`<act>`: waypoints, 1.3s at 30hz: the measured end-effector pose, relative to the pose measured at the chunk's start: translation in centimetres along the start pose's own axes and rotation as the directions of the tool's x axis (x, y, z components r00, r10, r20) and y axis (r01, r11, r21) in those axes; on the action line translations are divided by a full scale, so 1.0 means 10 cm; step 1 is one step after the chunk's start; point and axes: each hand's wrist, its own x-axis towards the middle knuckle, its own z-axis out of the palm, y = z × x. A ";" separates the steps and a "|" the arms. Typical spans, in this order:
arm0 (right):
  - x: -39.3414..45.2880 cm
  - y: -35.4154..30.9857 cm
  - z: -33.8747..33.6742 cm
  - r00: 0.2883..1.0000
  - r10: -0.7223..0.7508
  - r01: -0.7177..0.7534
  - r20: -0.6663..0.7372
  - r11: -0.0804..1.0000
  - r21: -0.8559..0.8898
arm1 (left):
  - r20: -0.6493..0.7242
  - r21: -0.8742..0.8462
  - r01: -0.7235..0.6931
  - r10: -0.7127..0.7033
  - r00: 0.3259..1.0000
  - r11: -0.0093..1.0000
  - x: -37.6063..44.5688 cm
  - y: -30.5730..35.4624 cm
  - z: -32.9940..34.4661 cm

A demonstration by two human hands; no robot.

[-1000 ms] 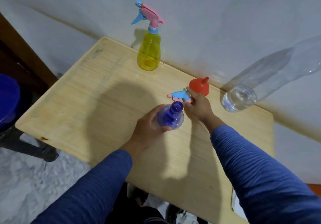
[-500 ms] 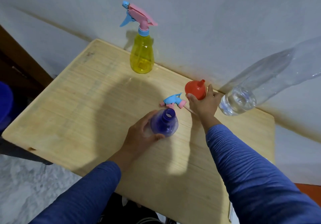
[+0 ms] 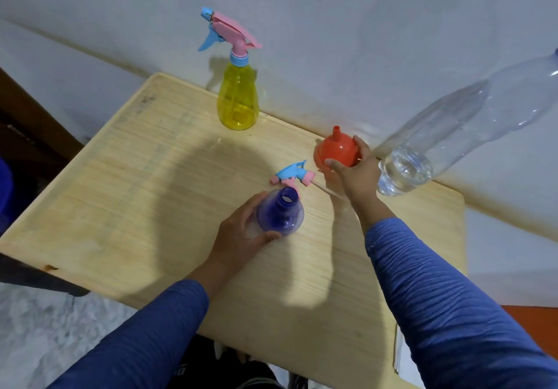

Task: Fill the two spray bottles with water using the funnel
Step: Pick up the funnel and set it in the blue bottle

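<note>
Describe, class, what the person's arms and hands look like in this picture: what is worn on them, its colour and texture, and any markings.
Both arms wear long blue sleeves, finely ribbed and wrinkled, reaching the wrists. The left sleeve looks darker, lying in shadow; the right sleeve shows clear crosswise creases. The left hand and right hand are bare: no gloves, rings, watch or markings visible.

The clear water bottle [image 3: 471, 123] runs off the right edge (cap end unseen). The left hand [image 3: 241, 234] hides the purple bottle's [image 3: 280, 215] lower body.
</note>
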 end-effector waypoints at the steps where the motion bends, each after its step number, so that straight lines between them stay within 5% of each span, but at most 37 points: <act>1: -0.03 -0.03 -0.04 1.000 -0.006 0.006 0.009 1.000 0.018 | 0.006 0.002 0.003 -0.003 1.000 1.000 0.00 0.01 -0.01; 11: -0.55 -0.29 -0.43 0.989 -0.128 0.101 0.079 0.953 0.286 | 0.022 0.004 0.021 -0.021 1.000 1.000 -0.06 0.15 -0.04; 25: -0.98 -0.49 -0.53 0.871 -0.444 0.442 0.208 0.895 0.062 | 0.040 -0.065 0.032 -0.030 0.999 0.997 -0.06 0.13 -0.04; 31: -1.09 -0.52 -0.51 0.754 -0.599 0.621 0.269 0.784 0.005 | 0.054 -0.111 0.027 -0.021 0.998 0.993 -0.06 0.03 -0.01; 39: -1.16 -0.49 -0.48 0.726 -0.613 0.641 0.311 0.767 0.015 | 0.045 -0.132 0.015 -0.009 0.999 0.991 -0.06 0.01 0.00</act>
